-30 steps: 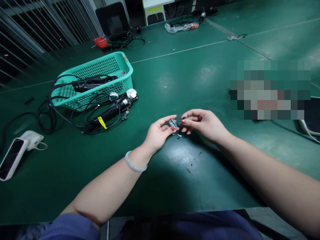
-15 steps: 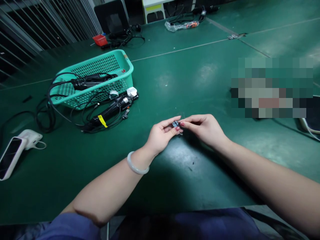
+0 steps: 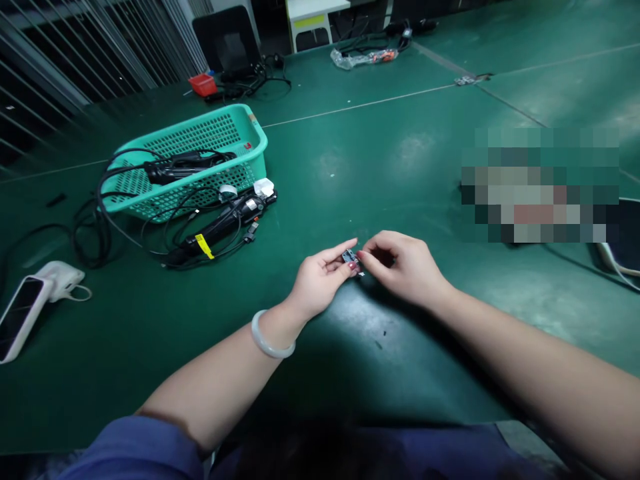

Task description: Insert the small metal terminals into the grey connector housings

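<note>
Between thumb and fingers, my left hand (image 3: 320,279) grips a small dark grey part (image 3: 349,256) with holes or notches in its face. Its exact kind is too small to make out. My right hand (image 3: 407,263) meets the part's right side, thumb and forefinger pinched together at its edge. Whatever sits between those right fingertips is hidden. A tiny pale bit shows just below the left fingertips. Both hands are just above the green table (image 3: 320,373), and tiny dark scraps (image 3: 384,333) lie on it below them.
A turquoise basket (image 3: 259,143) with black cabled tools stands at left. In front of it lies a black cabled tool (image 3: 220,227) with a yellow tag. A phone (image 3: 23,313) is at far left. Farther back are a red box (image 3: 203,85) and a plastic-wrapped item (image 3: 357,59). A blurred-out patch covers the right.
My right hand's fingers have curled more and shifted slightly left along the part. The part has turned a little in my left hand and sits slightly lower.
</note>
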The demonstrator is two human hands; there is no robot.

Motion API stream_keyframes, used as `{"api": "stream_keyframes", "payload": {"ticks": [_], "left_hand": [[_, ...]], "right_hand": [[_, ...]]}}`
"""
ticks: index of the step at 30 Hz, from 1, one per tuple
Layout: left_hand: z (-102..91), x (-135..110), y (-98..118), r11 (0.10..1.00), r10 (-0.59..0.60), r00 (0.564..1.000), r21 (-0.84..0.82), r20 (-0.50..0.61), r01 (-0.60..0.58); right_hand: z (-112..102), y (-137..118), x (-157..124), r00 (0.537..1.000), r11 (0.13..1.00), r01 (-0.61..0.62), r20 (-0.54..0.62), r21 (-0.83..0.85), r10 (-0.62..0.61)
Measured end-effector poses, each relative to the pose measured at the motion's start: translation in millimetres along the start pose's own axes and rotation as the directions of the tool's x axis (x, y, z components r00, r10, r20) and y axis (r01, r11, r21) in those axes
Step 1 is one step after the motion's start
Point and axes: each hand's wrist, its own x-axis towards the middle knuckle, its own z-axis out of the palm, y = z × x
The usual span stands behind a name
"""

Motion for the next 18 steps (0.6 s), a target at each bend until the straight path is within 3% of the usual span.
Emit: {"api": "stream_keyframes", "payload": {"ticks": [7,18], "left_hand": [[0.2,-0.2,-0.9,1.000,-0.018,1.000,-0.019,0.008,0.018],[1.0,-0.9,-4.3,0.992,0.066,0.998,0.105,0.023,-0.068]], "right_hand": [[-0.9,4.5,0.5,0.997,0.977,-0.073,0.044,0.200,0.066],[2.8,4.4,-1.0,0.999,0.993,-0.049,-0.008,0.111,0.051]]}}
